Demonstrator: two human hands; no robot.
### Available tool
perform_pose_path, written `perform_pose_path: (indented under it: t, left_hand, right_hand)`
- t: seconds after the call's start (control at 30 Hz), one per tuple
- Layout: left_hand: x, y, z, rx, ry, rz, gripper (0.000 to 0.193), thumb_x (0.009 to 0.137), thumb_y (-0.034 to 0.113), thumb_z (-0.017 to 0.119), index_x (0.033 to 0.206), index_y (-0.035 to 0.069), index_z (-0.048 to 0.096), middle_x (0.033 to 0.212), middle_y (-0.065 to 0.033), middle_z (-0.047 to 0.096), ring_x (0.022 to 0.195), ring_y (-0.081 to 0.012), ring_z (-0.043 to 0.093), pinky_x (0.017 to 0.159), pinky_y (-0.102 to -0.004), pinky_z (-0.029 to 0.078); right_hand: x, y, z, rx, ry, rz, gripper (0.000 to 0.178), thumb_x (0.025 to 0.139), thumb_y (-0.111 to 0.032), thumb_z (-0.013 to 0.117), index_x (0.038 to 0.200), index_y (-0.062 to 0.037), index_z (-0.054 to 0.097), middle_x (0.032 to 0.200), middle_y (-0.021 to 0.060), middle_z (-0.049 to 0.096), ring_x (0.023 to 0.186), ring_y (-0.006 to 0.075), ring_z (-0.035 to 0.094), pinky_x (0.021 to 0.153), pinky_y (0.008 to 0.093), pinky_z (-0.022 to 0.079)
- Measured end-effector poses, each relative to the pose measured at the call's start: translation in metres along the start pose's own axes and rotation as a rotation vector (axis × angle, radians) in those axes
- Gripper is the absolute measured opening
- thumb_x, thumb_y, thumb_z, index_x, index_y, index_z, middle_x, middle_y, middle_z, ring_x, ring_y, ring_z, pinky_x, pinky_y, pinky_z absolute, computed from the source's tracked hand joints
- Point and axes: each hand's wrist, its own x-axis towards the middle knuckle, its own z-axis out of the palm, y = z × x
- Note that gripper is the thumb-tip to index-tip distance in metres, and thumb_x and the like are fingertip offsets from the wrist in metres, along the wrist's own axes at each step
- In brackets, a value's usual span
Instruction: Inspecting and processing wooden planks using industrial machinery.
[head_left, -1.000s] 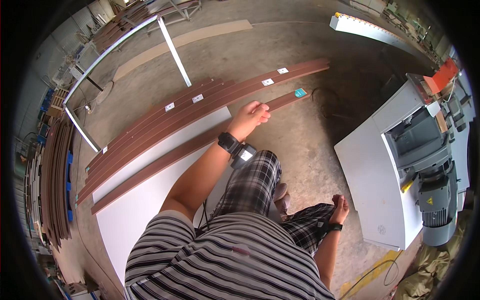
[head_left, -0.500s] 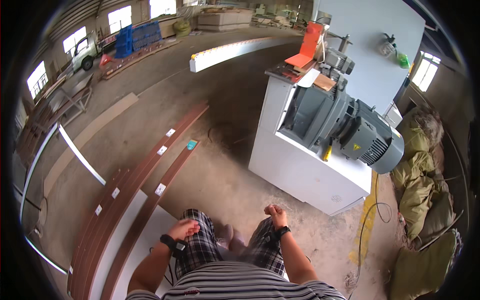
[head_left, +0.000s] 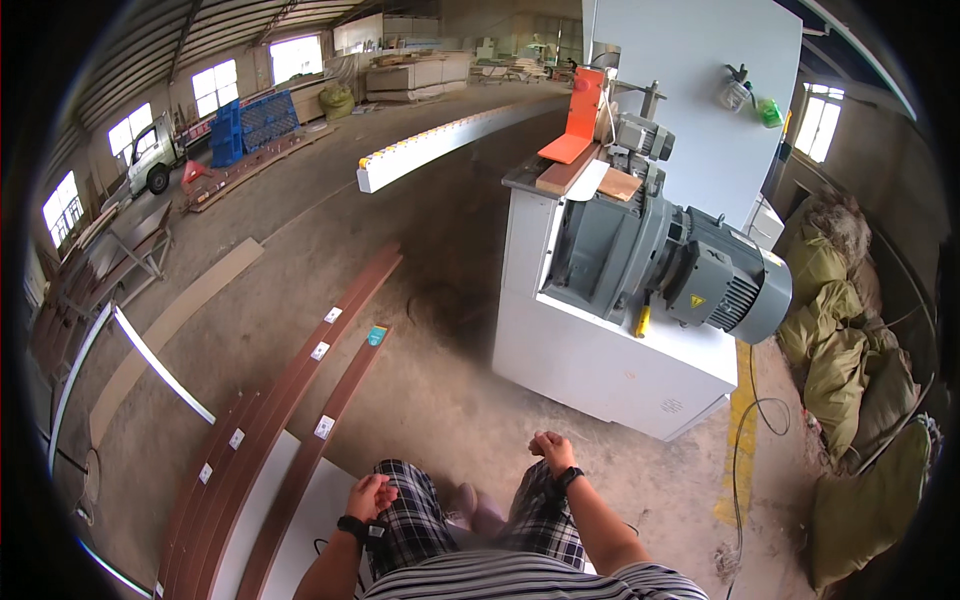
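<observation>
My left hand (head_left: 372, 496) is loosely curled beside my left thigh, near the end of a short brown plank (head_left: 312, 448). Over my right knee, my right hand (head_left: 553, 452) is closed in a loose fist. Nothing shows in either hand. Ahead and to the right stands a white machine cabinet (head_left: 600, 365) carrying a large grey motor (head_left: 712, 272). Under the machine's orange guard (head_left: 580, 118), the end of a brown plank (head_left: 566, 176) sticks out toward me. Neither hand touches the machine.
Long brown planks with white labels (head_left: 280, 383) lie side by side at my left. A white roller conveyor (head_left: 440, 145) stretches out beyond the machine. Olive sacks (head_left: 835, 375) are piled on the right, with a black cable (head_left: 738, 470) on the floor before them.
The view has tilted up and shifted slightly right. More of the brown plank shows under the orange guard. My hands stay curled near my knees, the left now a little lower in view.
</observation>
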Motion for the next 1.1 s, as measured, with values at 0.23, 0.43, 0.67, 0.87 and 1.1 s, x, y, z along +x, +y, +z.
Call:
perform_pose_path:
  t: [0.23,0.43,0.67,0.87,1.1]
  left_hand:
    - [0.003,0.000,-0.005,0.009,-0.007,-0.001,0.027,0.098,0.028,0.048,0.104,0.004,0.058,0.082,-0.0121,0.068,0.065,-0.0165,0.066,0.053,-0.0254,0.052]
    - [-0.001,0.005,-0.001,0.025,0.032,-0.005,0.024,0.097,0.028,0.051,0.100,0.006,0.060,0.077,-0.0119,0.067,0.061,-0.0171,0.065,0.050,-0.0249,0.051]
    - [0.012,-0.008,-0.007,-0.012,-0.031,0.021,0.024,0.097,0.025,0.051,0.102,0.004,0.059,0.077,-0.0116,0.067,0.066,-0.0193,0.068,0.053,-0.0264,0.054]
    - [0.006,-0.006,-0.007,-0.017,-0.022,0.032,0.026,0.096,0.026,0.052,0.103,0.002,0.059,0.077,-0.0124,0.067,0.067,-0.0198,0.068,0.053,-0.0265,0.054]
    - [-0.012,0.048,0.014,0.442,-0.047,0.413,0.020,0.098,0.020,0.048,0.094,0.003,0.058,0.076,-0.0124,0.067,0.066,-0.0212,0.068,0.060,-0.0305,0.055]
  right_hand:
    - [0.062,-0.159,0.007,0.142,-0.088,-0.124,0.026,0.094,-0.023,0.057,0.097,0.0018,0.062,0.084,0.0081,0.065,0.073,0.0164,0.062,0.067,0.0296,0.052]
    - [0.113,-0.336,0.017,0.446,-0.218,-0.356,0.029,0.093,-0.026,0.058,0.093,0.0033,0.059,0.083,0.0093,0.062,0.075,0.0188,0.063,0.071,0.0323,0.054]
    - [0.126,-0.419,0.037,0.450,-0.201,-0.235,0.029,0.090,-0.023,0.063,0.095,0.0053,0.061,0.076,0.0083,0.060,0.070,0.0211,0.062,0.069,0.0332,0.056]
    - [0.075,-0.428,0.050,0.186,-0.251,-0.150,0.025,0.087,-0.019,0.066,0.095,0.0051,0.064,0.076,0.0089,0.063,0.060,0.0158,0.063,0.055,0.0236,0.053]
    - [0.040,-0.416,0.069,0.237,-0.431,-0.025,0.029,0.092,-0.030,0.058,0.088,-0.0013,0.061,0.069,0.0097,0.064,0.054,0.0142,0.059,0.049,0.0240,0.046]
